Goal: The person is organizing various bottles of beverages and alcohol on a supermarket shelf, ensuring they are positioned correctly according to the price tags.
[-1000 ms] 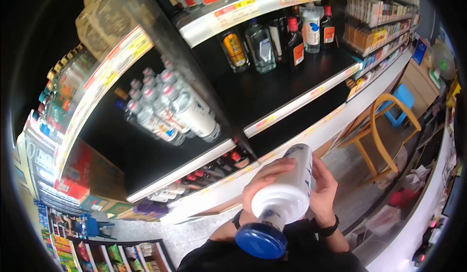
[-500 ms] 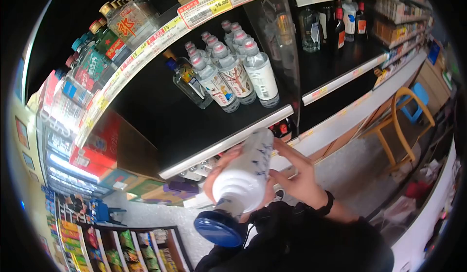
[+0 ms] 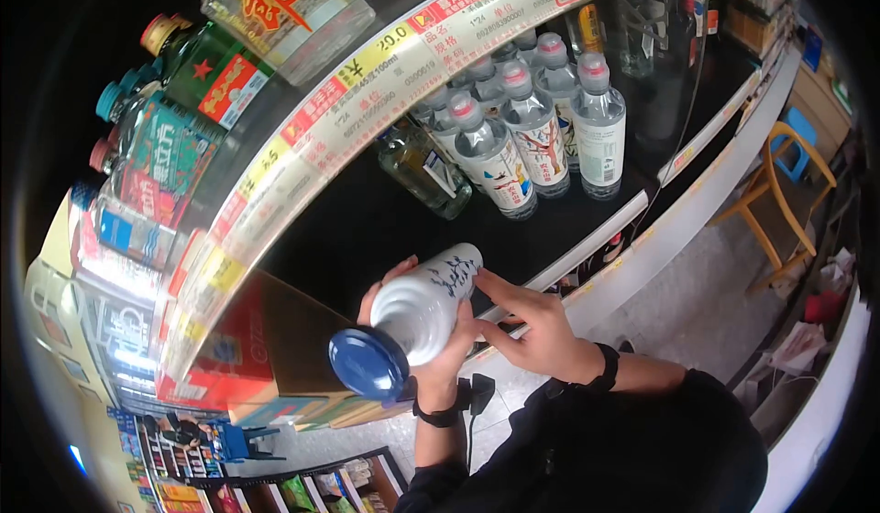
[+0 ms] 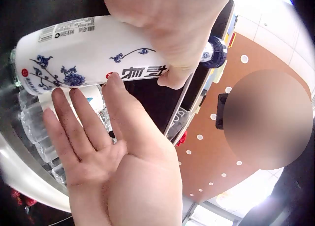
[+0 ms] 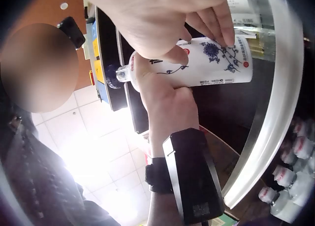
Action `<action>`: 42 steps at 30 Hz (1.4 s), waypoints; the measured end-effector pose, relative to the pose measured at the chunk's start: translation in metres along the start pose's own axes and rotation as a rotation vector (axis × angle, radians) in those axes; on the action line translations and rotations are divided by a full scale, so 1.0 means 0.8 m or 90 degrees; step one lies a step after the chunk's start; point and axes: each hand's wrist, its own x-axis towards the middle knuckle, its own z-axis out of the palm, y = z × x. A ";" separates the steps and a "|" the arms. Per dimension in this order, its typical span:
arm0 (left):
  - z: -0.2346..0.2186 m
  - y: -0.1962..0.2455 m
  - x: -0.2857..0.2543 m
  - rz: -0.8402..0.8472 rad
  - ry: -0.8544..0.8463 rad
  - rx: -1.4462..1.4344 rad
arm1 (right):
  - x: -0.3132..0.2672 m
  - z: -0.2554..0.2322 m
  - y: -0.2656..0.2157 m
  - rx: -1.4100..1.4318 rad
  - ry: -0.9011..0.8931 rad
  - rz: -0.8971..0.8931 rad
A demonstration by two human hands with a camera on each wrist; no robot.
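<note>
A white liquor bottle [image 3: 410, 300] with a blue floral pattern, a clear neck and a dark blue cap [image 3: 368, 364] lies tilted in front of me, cap end toward my body. My left hand [image 3: 442, 364] holds it round the body near the shoulder; in the right wrist view that hand [image 5: 170, 105] curls about the bottle [image 5: 211, 63]. Beside the base, my right hand [image 3: 550, 334] touches the bottle with its fingertips. In the left wrist view the right hand's fingers [image 4: 81, 132] are spread and nearly straight along the printed side.
Clear water bottles [image 3: 541, 137] with pink caps stand grouped on the black shelf, beside a darker glass bottle [image 3: 423, 169]. Above runs a shelf edge with price labels [image 3: 394, 64], bearing several liquor bottles [image 3: 215, 73]. Cartons [image 3: 293, 339] are stacked at lower left; a wooden chair [image 3: 779, 201] stands right.
The head view has swung left and closer to the shelf. Both hands and the bottle have shifted left and up in it. The right fingers have moved to the bottle's base end.
</note>
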 end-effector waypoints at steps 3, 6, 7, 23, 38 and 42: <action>0.005 -0.006 0.007 -0.172 0.040 -0.057 | 0.002 0.002 0.010 -0.007 0.000 0.009; 0.013 -0.024 0.027 -0.265 0.078 -0.034 | 0.011 0.000 0.020 -0.023 -0.009 -0.023; 0.017 -0.028 0.033 -0.278 0.089 -0.049 | 0.012 -0.002 0.016 -0.023 -0.032 0.004; 0.036 -0.079 0.041 -0.314 -0.004 -0.054 | 0.007 0.000 0.040 -0.045 -0.097 -0.011; 0.026 -0.097 0.024 -0.134 -0.140 0.289 | 0.023 0.004 0.056 0.011 -0.138 0.015; 0.040 -0.098 0.018 -0.339 -0.253 0.205 | 0.034 -0.001 0.071 -0.004 -0.105 0.018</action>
